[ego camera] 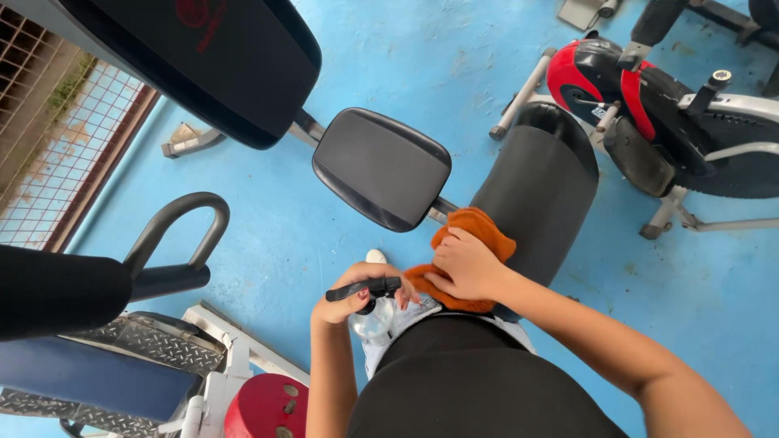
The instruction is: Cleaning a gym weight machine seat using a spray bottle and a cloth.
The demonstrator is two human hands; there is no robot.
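Orange cloth is lying bunched on the near end of the black padded roller, just beside the edge of the small black seat pad; it is being pressed down there by the right hand.

Large black backrest pad is filling the upper left, sloping toward the seat pad. Blue floor is carrying all the equipment. A red and black exercise bike is standing toward the floor's upper right corner, well apart from the hands. A black curved handle is rising at the left, above a patterned metal plate and a red weight disc near the bottom edge. A wire mesh fence is running along the floor's left edge.

Right hand is resting flat, fingers curled loosely over the cloth, palm down and gripping the fabric.

Left hand is closed around the black trigger head of a clear spray bottle, held just beside the cloth, with the bottle body hanging below the fist.

A white shoe tip is showing on the floor between the two hands.
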